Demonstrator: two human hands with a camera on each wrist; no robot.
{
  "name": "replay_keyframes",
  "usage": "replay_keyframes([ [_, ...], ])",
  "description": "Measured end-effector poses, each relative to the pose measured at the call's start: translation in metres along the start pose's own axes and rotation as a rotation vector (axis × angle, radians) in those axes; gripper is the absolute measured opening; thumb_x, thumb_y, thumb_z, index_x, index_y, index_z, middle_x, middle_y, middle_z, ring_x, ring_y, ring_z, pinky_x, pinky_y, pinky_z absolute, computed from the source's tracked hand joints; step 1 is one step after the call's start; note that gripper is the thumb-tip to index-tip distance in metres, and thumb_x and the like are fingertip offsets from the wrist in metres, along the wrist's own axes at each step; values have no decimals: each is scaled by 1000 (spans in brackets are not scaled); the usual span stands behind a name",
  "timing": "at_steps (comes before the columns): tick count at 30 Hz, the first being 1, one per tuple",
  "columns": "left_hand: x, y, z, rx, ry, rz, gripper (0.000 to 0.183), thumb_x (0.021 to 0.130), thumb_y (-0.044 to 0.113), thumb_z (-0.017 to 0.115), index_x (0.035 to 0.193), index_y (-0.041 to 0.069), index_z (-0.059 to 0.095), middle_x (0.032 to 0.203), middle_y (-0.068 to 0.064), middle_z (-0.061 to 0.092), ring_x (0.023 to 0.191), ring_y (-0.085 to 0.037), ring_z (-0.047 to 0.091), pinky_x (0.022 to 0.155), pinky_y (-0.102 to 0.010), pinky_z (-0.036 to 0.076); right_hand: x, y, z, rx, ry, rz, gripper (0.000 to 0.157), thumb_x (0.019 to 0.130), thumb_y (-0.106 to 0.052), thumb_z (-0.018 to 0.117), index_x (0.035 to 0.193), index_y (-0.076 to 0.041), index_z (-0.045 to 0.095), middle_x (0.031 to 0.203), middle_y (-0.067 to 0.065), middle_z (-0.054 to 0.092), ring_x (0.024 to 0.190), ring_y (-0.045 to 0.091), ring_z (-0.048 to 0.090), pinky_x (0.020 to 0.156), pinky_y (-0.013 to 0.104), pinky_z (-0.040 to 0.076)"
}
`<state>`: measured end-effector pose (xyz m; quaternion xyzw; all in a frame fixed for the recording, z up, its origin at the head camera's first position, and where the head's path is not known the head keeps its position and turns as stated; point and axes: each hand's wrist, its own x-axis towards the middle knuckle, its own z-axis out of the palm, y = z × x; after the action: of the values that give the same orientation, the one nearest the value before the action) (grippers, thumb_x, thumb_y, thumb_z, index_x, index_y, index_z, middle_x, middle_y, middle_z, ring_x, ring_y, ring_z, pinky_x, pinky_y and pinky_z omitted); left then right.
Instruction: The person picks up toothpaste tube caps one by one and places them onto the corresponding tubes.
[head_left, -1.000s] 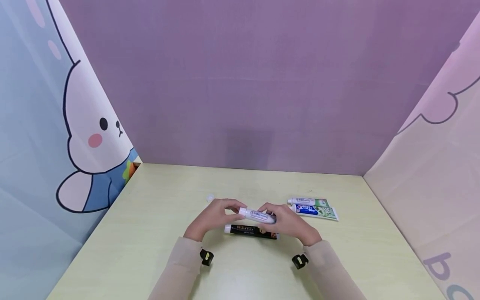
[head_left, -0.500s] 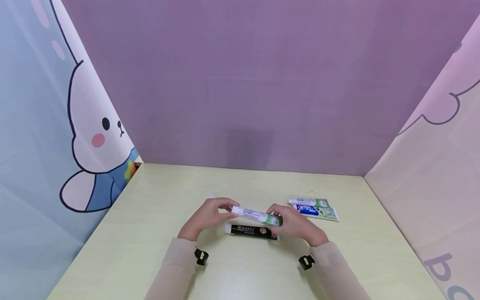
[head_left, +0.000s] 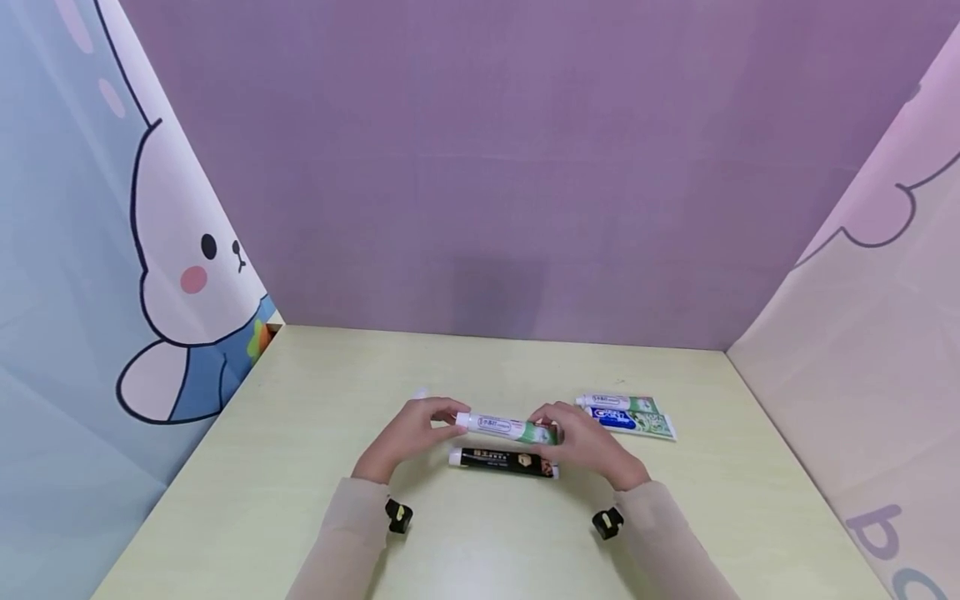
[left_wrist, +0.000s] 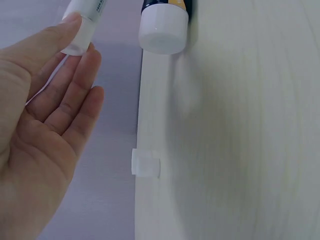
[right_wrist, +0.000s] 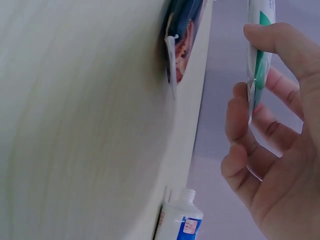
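Note:
A white and green toothpaste tube (head_left: 495, 427) is held level above the table between both hands. My left hand (head_left: 405, 437) pinches its white cap end (left_wrist: 77, 47) between thumb and fingers. At the flat green tail, my right hand (head_left: 592, 446) grips the tube with thumb and fingers, the other fingers loosely bent in the right wrist view. Just below and nearer to me lies a black toothpaste tube (head_left: 498, 462), its white cap (left_wrist: 164, 30) pointing left. A small loose white cap (left_wrist: 146, 164) rests on the table beyond my left hand, partly hidden in the head view.
To the right lie a blue and green toothpaste tube (head_left: 630, 422), its threaded nozzle (right_wrist: 187, 195) bare, and another white and green tube (head_left: 617, 402) right behind it. A purple cloth wall (head_left: 487, 167) rises at the table's (head_left: 337, 358) back edge.
The held tube has moved left, and more of its green tail shows as the right hand has shifted along it. The left hand has moved slightly left with the cap end. The other tubes stay put.

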<state>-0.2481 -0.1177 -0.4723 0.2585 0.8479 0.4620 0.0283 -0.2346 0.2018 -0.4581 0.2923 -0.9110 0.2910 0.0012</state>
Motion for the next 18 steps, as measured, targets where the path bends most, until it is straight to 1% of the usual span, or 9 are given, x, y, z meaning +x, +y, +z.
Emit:
replay_keyframes([
  [4,-2,-3,1,0,-10,-25,32,93,21,74,124,13,71,117,-1,70,101,-15,66,93,-39,52,1,3,5,18,-11,-7,34,85,-28,82,115,-19,69,105,-6,66,86,10,59,72,28,52],
  [7,-2,-5,1,-3,-25,-25,33,95,18,71,127,10,69,121,-5,69,104,-19,66,97,-42,50,2,5,8,54,-36,32,35,86,-31,81,117,-18,69,106,-5,65,89,10,59,74,29,53],
  [11,-2,-7,3,-1,-37,-14,34,97,14,68,129,5,66,125,-9,67,107,-23,66,100,-46,48,4,8,10,70,-49,87,38,88,-34,79,122,-21,68,108,-8,63,92,9,58,77,29,52],
  [14,-3,-7,4,1,-45,-21,34,97,10,66,131,3,65,125,-11,67,107,-24,66,100,-45,48,5,11,12,77,-55,101,38,90,-33,77,124,-21,68,109,-9,62,93,9,58,78,29,52],
  [18,-2,-10,8,-3,-49,-41,34,97,6,65,131,2,64,124,-14,67,107,-25,66,97,-42,50,6,15,15,84,-71,102,38,91,-29,76,127,-18,67,110,-7,62,93,9,57,78,29,52],
])
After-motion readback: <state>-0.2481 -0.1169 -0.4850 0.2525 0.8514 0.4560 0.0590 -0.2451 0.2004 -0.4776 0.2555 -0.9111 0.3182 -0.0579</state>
